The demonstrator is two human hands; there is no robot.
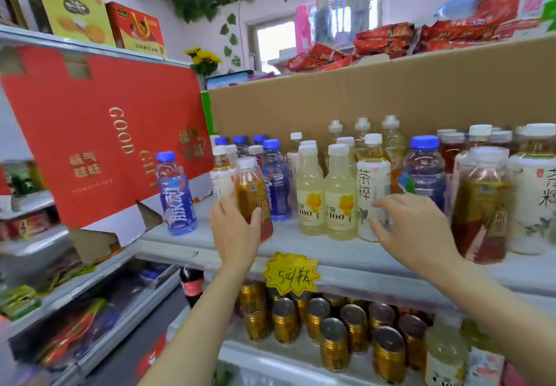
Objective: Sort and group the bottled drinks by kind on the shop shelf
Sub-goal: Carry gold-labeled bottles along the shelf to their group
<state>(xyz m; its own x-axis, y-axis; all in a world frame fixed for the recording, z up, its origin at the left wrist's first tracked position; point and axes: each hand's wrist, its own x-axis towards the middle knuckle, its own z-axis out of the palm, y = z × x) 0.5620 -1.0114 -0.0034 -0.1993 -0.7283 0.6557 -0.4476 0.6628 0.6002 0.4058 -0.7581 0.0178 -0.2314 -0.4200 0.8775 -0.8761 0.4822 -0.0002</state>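
The left hand [236,229] grips an amber tea bottle [252,196] near the front of the shelf [210,244]. The right hand [412,229] reaches with relaxed, spread fingers toward a white-labelled tea bottle [371,187], holding nothing. Judged best practice: the person lifts the amber bottle clear of its neighbours before moving it toward its match [481,205] at the right, keeping it upright. Two pale lemon bottles [326,193] stand between. A blue bottle [176,193] stands apart at left. Gold cans [334,346] fill the lower shelf; a red gift box [99,133] leans left.
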